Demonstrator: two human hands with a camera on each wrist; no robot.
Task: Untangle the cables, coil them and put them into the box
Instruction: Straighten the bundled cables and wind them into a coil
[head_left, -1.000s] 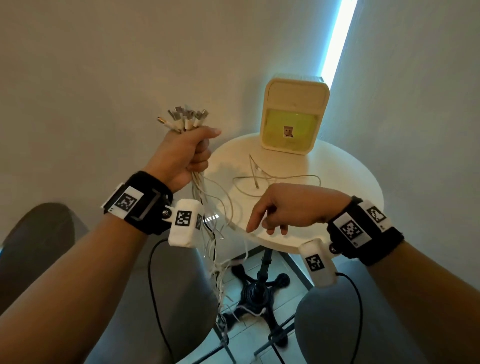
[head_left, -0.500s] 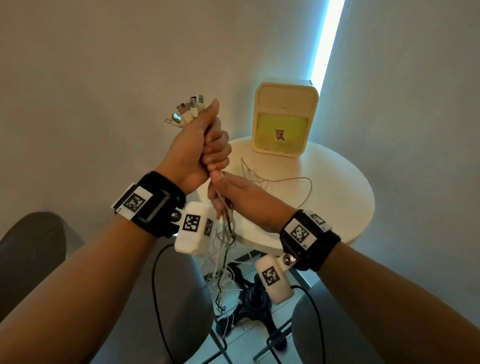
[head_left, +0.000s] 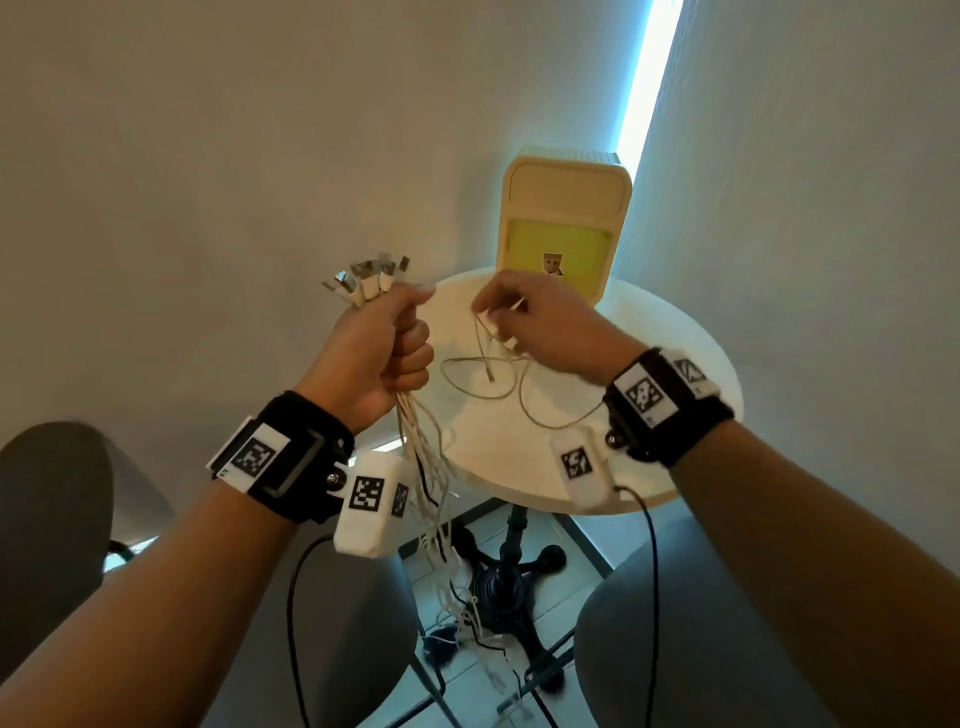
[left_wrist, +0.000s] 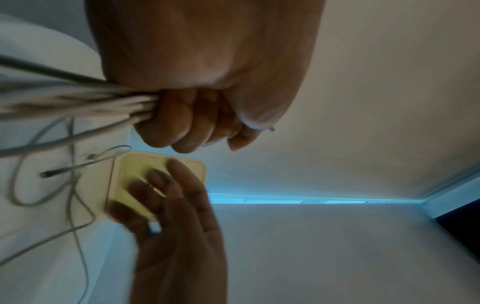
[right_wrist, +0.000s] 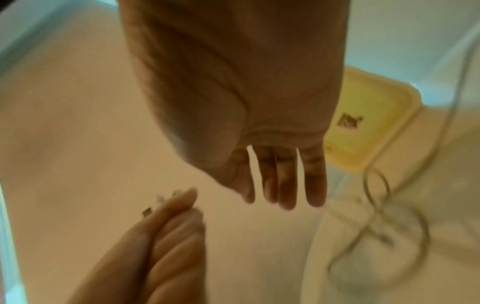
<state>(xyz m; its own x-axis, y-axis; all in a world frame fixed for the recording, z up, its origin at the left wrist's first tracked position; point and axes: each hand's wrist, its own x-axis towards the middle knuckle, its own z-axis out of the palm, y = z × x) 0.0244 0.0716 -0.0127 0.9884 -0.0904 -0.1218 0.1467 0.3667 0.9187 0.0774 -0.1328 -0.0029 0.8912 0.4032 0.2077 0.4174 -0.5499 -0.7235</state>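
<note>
Cable bundle (head_left: 415, 436): a sheaf of white cables gripped in the left hand (head_left: 376, 353), whose fingers are curled tight round it in a fist; the long axis runs near vertical, the metal USB plugs (head_left: 363, 275) fanning up and to the left above the fist, the free ends hanging down past the table edge toward the tiled floor (head_left: 467, 670). In the left wrist view the strands (left_wrist: 78, 98) enter the closed fingers from the left. A single loose cable (head_left: 478, 374) lies looped on the round white table (head_left: 675, 364), one small plug pointing down inside the loop. The right hand (head_left: 545, 332) is over this cable, its fingers straight and close together in the right wrist view (right_wrist: 285, 181); the head view suggests contact with the cable near the fingertips, but whether they pinch it cannot be told. The cream box (head_left: 563, 228) with a yellow front panel stands upright at the table's far edge, in a corner of pale walls lit by a vertical blue-white strip (head_left: 649, 83). Half a second before, the right hand was beneath the left fist at the hanging strands; it is now over the table, apart from the bundle.
</note>
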